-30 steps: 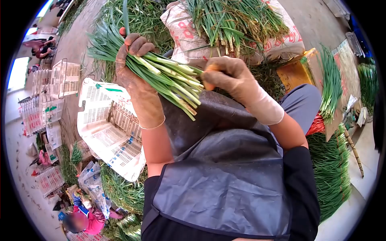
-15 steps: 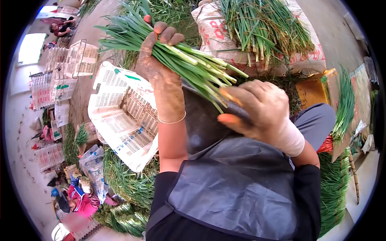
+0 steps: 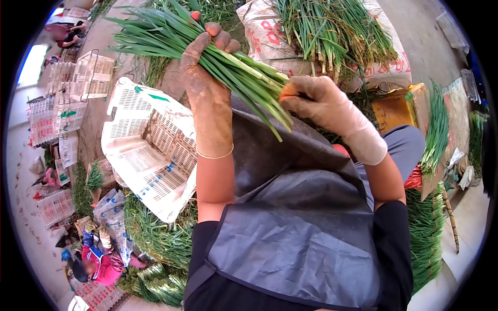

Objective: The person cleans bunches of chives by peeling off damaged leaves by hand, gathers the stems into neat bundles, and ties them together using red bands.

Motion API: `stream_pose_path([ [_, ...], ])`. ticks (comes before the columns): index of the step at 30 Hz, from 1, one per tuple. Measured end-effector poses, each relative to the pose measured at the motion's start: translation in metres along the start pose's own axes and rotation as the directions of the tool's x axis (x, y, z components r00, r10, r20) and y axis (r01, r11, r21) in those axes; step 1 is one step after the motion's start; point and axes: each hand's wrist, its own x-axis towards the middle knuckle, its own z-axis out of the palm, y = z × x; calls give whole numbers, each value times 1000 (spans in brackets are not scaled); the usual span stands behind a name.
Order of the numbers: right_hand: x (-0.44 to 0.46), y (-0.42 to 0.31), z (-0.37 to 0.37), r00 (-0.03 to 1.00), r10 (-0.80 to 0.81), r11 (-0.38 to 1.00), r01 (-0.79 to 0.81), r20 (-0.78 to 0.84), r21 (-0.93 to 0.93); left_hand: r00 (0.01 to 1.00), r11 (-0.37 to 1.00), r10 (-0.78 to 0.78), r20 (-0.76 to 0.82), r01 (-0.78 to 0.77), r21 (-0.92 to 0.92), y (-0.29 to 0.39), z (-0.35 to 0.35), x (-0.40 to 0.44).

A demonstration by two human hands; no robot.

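My left hand [image 3: 210, 49], in a soiled glove with orange fingertips, is wrapped round a bunch of garlic chives [image 3: 236, 72]. The long green leaves fan out to the upper left, and the pale stem ends point to the lower right. My right hand [image 3: 316, 98], also gloved, has its fingers bent together against the stem ends; its fingertips are partly hidden, and it seems to pinch some of the stalks. Below the bunch, a dark apron [image 3: 295, 217] covers my lap.
A pile of chives [image 3: 337, 36] lies on a printed white sack [image 3: 285, 65] ahead. To the left stands a white plastic crate [image 3: 150, 145], with more greens [image 3: 161, 233] below it. At the right are a yellow box [image 3: 394, 111] and stacked greens [image 3: 425, 238]. A co-worker [image 3: 101, 264] sits lower left.
My right hand has gone from a blurred, spread pose below the stem ends to a closed one against them. The left hand keeps its hold on the bunch. The view has shifted slightly.
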Motion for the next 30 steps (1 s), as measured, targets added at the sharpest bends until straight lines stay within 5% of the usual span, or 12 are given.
stream_pose_path([
  [1,-3,15,-10,999,43,995,-41,22,-86,1000,1000,3,-1,-3,-4,1,2,-1],
  [3,-16,36,-18,958,-53,781,-135,-281,-609,993,982,84,-88,-67,175,4,6,-3],
  [4,-18,30,-14,959,-50,777,-139,-280,-614,988,975,89,-128,-61,212,4,3,-3],
  [6,-23,5,2,845,-334,920,195,-418,-341,981,966,107,-163,-64,251,-2,8,-3],
  [9,-8,-19,20,753,-587,608,168,-298,-776,971,951,122,-204,-56,303,-14,15,-3],
  [10,-4,-17,22,750,-588,606,162,-302,-779,971,951,118,-210,-50,305,-16,16,-3],
  [13,8,-4,23,777,-536,702,193,-330,-686,972,956,107,-211,-42,292,-14,14,-1],
  [15,8,2,21,929,-182,969,225,-321,101,973,960,93,-213,-31,278,-13,11,-2],
  [19,8,1,6,960,-54,948,136,-276,287,968,957,77,-240,-4,290,-17,11,0],
  [25,-27,4,-23,972,-98,993,111,-215,47,943,973,95,-318,-21,229,-6,10,13],
  [29,-69,78,-72,977,198,979,-201,-75,-35,936,961,212,-280,-149,231,33,-5,21],
  [30,-75,108,-87,920,379,878,-391,-99,-276,929,955,246,-276,-185,230,37,-1,19],
])
